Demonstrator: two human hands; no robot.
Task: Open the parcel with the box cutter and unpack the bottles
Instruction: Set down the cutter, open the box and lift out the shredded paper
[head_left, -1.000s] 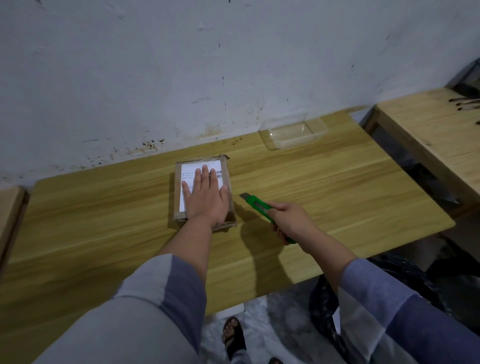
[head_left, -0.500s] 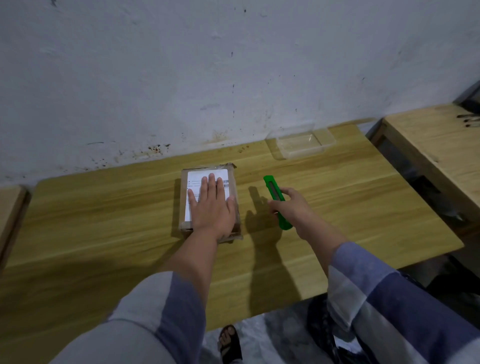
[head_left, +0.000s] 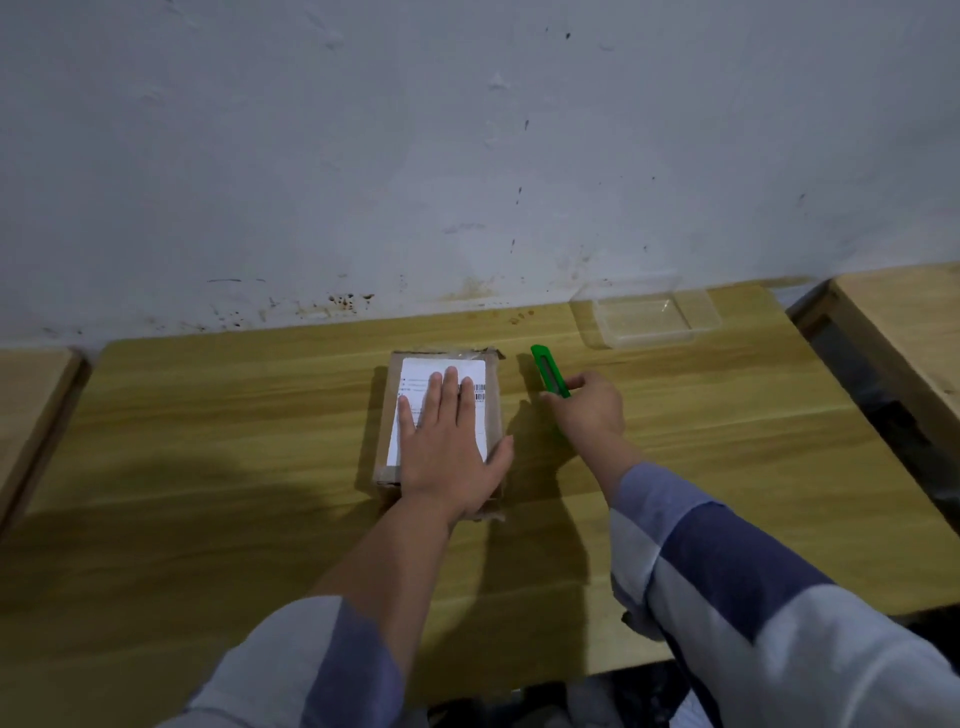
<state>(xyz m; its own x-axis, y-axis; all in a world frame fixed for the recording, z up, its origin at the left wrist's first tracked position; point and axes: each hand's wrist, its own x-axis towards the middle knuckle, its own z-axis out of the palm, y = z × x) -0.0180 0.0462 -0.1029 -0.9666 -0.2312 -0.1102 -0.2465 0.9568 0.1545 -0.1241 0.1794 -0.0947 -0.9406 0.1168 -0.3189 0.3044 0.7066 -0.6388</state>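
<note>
Cardboard parcel (head_left: 492, 415) (sealed), left hand (head_left: 451, 447) flat atop

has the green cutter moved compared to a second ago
Yes. The cutter in the right hand has swung from near the parcel's front right corner toward the wall, now beside its far right corner, pointing at the wall.

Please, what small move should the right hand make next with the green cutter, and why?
Probably bring the box cutter left to the parcel's far taped edge. The left hand presses the parcel flat, the right hand holds the cutter beside it, and the parcel looks unopened.
</note>
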